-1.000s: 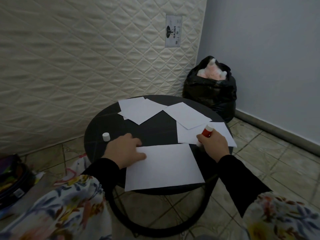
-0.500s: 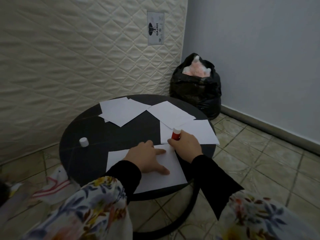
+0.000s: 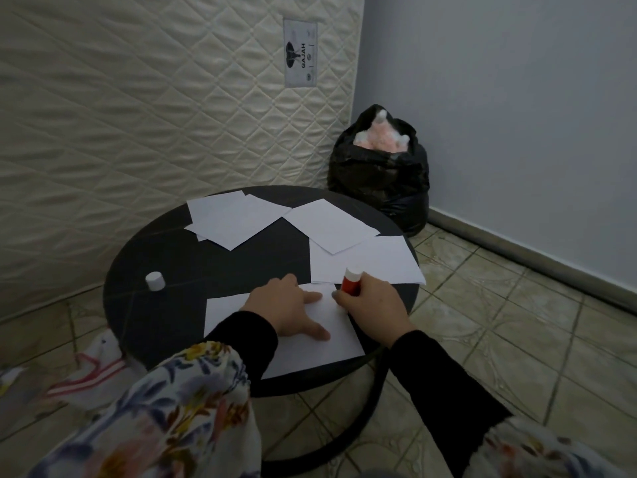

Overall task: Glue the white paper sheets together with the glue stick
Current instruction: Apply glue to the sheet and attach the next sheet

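Left grip (image 3: 287,310): the left hand is lying flat with fingers spread, pressing down on the near paper sheet (image 3: 310,350).
Right grip (image 3: 370,305): the right hand is curling its fingers round the red glue stick (image 3: 351,282), holding it tilted with its white top end pointing up; its lower end is hidden by the hand.
Near paper sheet: lying at the front edge of the round black counter (image 3: 165,257), its near corner sticking out past the rim.
Other sheets: a stack (image 3: 238,219) is sitting at the far side; two more sheets (image 3: 331,224) (image 3: 379,260) are overlapping at the right, just behind the glue stick.
Cap (image 3: 154,281): a white cap is standing alone on the left of the counter, well apart from both hands.
Background: a quilted mattress (image 3: 138,98) is leaning upright behind; a black bag (image 3: 379,181) is sitting on the tiled floor in the corner.
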